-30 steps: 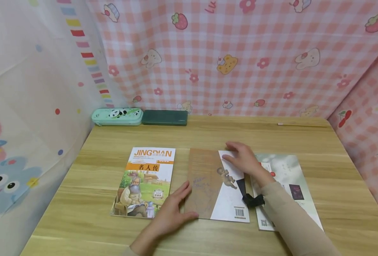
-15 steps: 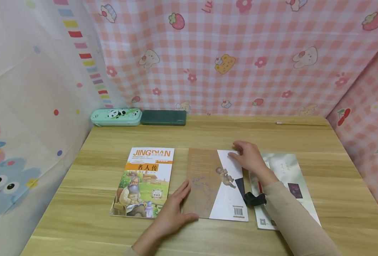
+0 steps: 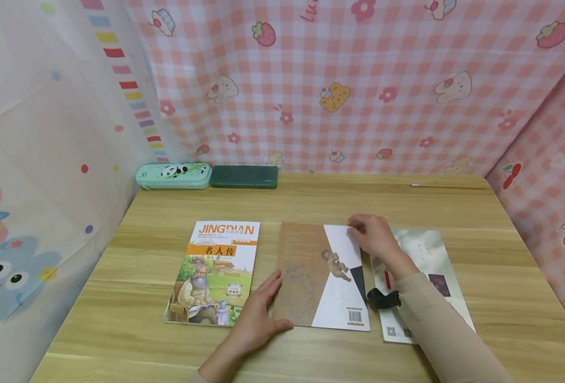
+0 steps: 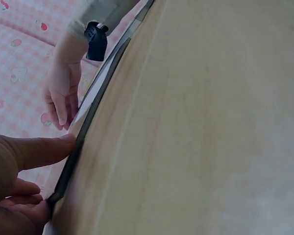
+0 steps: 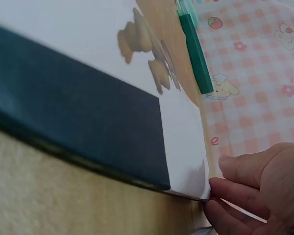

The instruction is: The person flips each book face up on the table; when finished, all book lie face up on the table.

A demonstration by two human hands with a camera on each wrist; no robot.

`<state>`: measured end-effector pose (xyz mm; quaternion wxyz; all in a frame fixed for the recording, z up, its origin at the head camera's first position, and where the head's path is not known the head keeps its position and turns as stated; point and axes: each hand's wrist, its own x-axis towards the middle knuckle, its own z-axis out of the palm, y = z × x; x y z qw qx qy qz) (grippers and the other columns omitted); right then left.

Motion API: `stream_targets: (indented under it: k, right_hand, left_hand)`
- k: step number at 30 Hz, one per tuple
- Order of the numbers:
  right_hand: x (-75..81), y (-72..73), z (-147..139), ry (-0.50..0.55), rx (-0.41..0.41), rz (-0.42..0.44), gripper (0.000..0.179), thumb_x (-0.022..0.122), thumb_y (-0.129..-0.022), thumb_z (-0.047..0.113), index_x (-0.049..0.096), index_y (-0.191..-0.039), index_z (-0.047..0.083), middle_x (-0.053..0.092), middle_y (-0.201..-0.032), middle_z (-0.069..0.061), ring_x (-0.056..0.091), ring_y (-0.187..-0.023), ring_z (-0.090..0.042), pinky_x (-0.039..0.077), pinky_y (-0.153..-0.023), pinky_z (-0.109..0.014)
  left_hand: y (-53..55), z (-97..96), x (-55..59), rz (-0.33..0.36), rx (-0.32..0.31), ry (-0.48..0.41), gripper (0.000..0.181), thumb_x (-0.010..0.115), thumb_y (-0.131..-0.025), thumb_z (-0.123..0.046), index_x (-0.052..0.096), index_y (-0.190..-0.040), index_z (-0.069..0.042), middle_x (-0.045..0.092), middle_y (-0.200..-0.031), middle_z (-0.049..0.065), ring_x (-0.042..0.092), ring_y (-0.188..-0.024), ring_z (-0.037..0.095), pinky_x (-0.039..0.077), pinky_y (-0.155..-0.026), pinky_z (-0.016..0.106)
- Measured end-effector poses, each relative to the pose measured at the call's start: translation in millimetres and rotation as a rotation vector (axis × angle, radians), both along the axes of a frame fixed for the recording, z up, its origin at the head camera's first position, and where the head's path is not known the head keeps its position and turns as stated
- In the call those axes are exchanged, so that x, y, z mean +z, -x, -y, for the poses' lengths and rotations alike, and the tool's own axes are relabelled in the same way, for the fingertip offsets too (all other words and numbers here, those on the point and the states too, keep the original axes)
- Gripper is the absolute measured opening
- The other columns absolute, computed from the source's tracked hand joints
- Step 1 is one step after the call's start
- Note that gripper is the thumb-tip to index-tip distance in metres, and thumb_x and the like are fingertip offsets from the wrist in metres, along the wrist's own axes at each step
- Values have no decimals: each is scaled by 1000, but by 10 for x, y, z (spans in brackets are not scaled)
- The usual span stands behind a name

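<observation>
A book with a brown and white back cover (image 3: 301, 292) lies flat in the middle of the table. My left hand (image 3: 257, 319) touches its lower left corner, fingers along the left side and thumb at the near edge. In the left wrist view the thumb (image 4: 44, 149) meets that edge. My right hand (image 3: 378, 239) is at the far right corner. In the right wrist view, fingertips touch the white corner of the book (image 5: 183, 161), with the thumb (image 5: 240, 169) held off it.
A book with a bearded figure (image 3: 215, 282) lies to the left. Partly under my right forearm is a pale green book (image 3: 432, 250). Along the back are a mint pencil case (image 3: 174, 176), a dark green case (image 3: 244, 177) and a thin yellow stick (image 3: 449, 186).
My right hand has shifted slightly right, from over the book's top edge to its far right corner, and its thumb and fingers have drawn closer together. The left hand stays at its corner.
</observation>
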<state>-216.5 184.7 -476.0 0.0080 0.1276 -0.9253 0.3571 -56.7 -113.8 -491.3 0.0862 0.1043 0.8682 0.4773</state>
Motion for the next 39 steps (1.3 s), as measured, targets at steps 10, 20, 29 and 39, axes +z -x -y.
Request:
stream_targets:
  k: [10, 20, 29, 39]
  right_hand:
    - [-27, -4, 25, -123, 42, -111, 16, 65, -94, -4, 73, -108, -5, 73, -102, -21, 67, -91, -34, 57, -85, -51]
    - [-11, 32, -60, 17, 77, -21, 27, 56, -94, -12, 71, -114, -5, 69, -116, -24, 66, -107, -39, 56, -91, -52]
    - [-19, 106, -249, 146, 213, 36, 37, 60, -89, -17, 66, -125, -7, 64, -126, -27, 66, -108, -42, 56, -95, -50]
    - [-44, 180, -370, 87, 263, 19, 44, 70, -87, -13, 62, -131, -9, 64, -128, -29, 67, -111, -41, 56, -93, -46]
  left_hand:
    - [-19, -3, -68, -43, 1, 27, 105, 95, -61, -11, 42, -149, 7, 33, -162, 11, 32, -146, 37, 27, -120, 50]
    - [-35, -11, -64, -21, 5, 27, 99, 92, -66, -10, 39, -148, 11, 24, -166, 10, 27, -148, 36, 26, -120, 50]
    - [-45, -12, -87, -15, -9, 49, 94, 88, -75, -9, 36, -151, 9, 19, -167, 8, 24, -150, 32, 24, -121, 49]
    - [-16, -39, -75, -99, -39, 100, 88, 86, -79, -15, 39, -147, 13, 23, -165, 16, 28, -148, 37, 28, -119, 50]
